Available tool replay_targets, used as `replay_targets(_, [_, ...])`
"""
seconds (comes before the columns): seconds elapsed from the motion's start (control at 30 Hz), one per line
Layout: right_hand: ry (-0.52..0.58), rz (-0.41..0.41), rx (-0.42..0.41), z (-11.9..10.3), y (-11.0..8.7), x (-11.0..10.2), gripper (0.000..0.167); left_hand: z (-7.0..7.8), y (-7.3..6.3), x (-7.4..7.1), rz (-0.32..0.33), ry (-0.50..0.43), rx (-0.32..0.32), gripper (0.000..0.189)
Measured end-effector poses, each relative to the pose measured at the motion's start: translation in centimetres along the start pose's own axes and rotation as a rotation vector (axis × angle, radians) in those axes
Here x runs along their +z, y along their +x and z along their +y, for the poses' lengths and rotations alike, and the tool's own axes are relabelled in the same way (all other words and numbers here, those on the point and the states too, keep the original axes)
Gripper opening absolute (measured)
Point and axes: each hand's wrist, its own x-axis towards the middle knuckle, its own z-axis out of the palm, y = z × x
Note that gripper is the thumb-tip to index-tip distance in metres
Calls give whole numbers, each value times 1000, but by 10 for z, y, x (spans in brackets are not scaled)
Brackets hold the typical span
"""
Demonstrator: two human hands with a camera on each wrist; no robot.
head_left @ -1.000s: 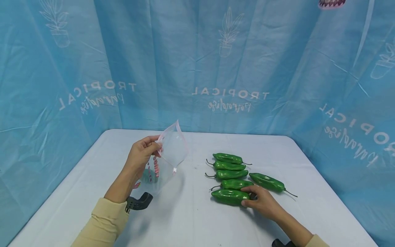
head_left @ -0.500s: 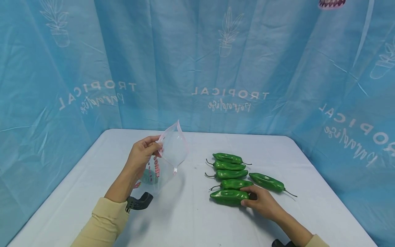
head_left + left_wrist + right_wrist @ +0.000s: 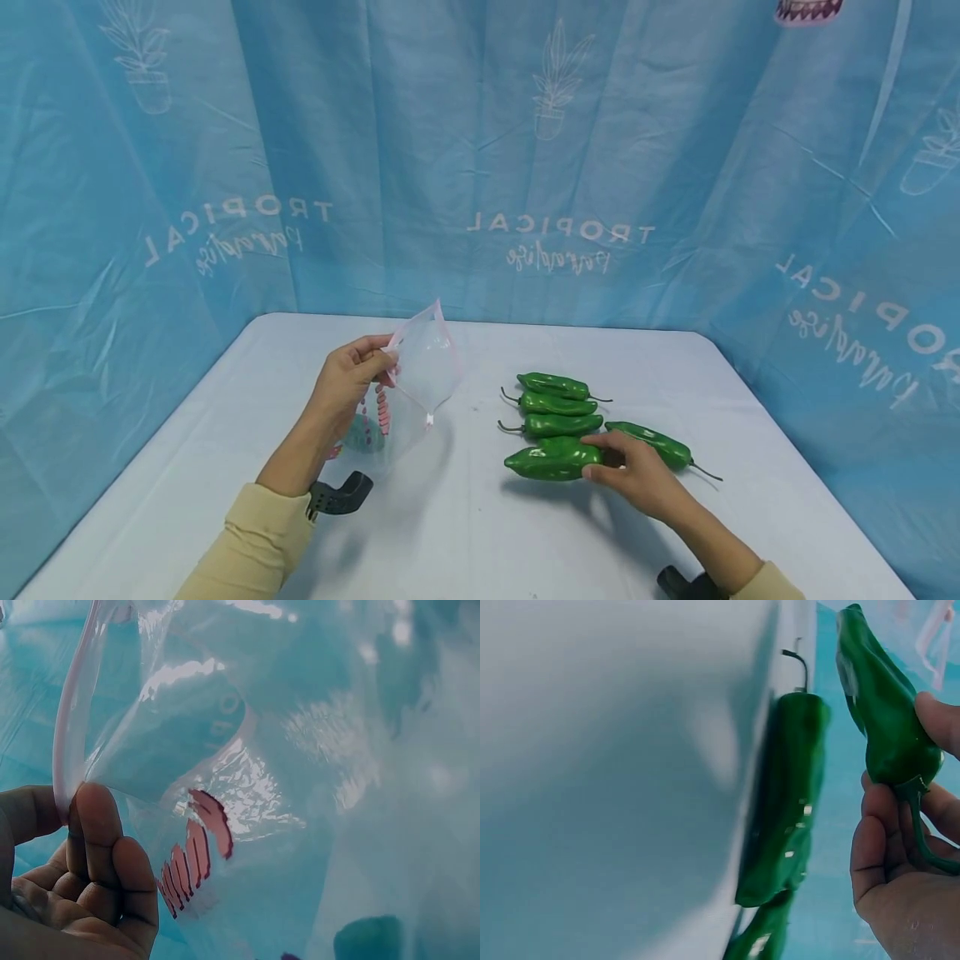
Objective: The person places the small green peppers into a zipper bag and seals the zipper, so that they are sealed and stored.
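Head cam looks forward and down over the white table (image 3: 480,533). My wrist cams (image 3: 342,495) sit close: left faces the clear bag (image 3: 259,780), right a green pepper (image 3: 889,712); head view shares both, farther off.

I'm looking into a curtained booth: blue sheeting (image 3: 435,150) with backward TROPICAL lettering (image 3: 561,225) walls a white table (image 3: 450,542); home or workplace, I can't tell.

Blue curtains (image 3: 427,150), apparently plastic, hang around three sides of a white table (image 3: 487,533).
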Motion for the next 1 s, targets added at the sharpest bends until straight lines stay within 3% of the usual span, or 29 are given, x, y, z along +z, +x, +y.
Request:
replay_targets(0.17, [19,35,14,-10,7,-5,46,-1,-1,1,-3,8,3,37])
replay_targets(0.67, [37,89,-88,-38,28,-21,45,0,-6,4,-10,22,-53,39])
replay_targets(1.0, [72,111,-97,-53,41,-23,47,0,-7,5,-15,18,-54,39])
